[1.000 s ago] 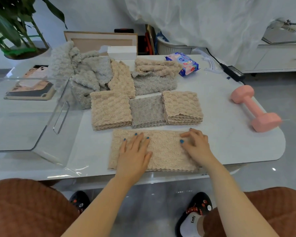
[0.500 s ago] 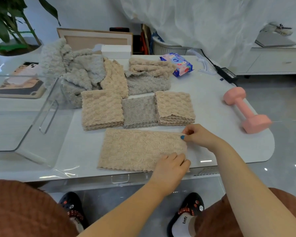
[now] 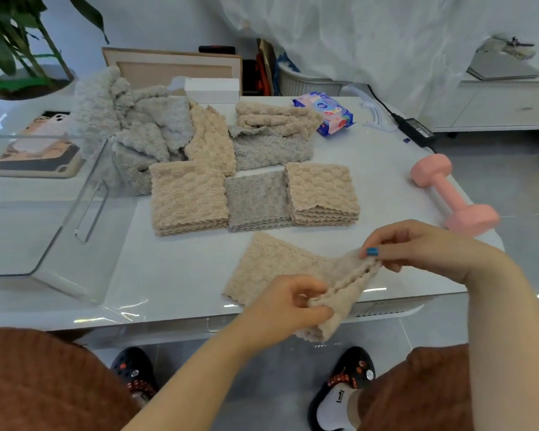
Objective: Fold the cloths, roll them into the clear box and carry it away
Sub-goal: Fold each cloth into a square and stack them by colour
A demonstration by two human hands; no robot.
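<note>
Beige waffle-textured microfibre cloth (image 3: 271, 265), lower centre of the frame: left part flat on the glossy white table (image 3: 175, 275), right end lifted off the top and drooping past the near edge. Judged light, soft and quite limp, with no stiffness to keep a crease unaided, so likely to sag between any two pinch points. Plush pile, hardly slippery, nothing fragile. Best taken at the two corners of a short edge, as here, then carried across to the opposite edge and pressed flat. Long axis roughly left to right across the frame; free scalloped short edge at lower left, gathered short edge slanting from centre right down toward bottom centre.

Near corner of that raised end pinched between fingers and thumb of the left hand (image 3: 288, 309), bottom centre. Far corner clamped between thumb and forefinger of the right hand (image 3: 417, 244), centre right. Both closed on the same cloth, apart from each other, the edge hanging slack between.

Just beyond, in a row at mid frame: folded beige stack (image 3: 187, 200), folded grey stack (image 3: 255, 200), second beige stack (image 3: 321, 191), side by side. Behind those, toward upper left, a loose heap of grey and beige cloths (image 3: 143, 132) not yet folded. Clear acrylic box (image 3: 59, 244) with a slot handle at the left of the frame, no rolled cloth visible in it. Pink dumbbell (image 3: 451, 194) at right, well apart from the cloth.
</note>
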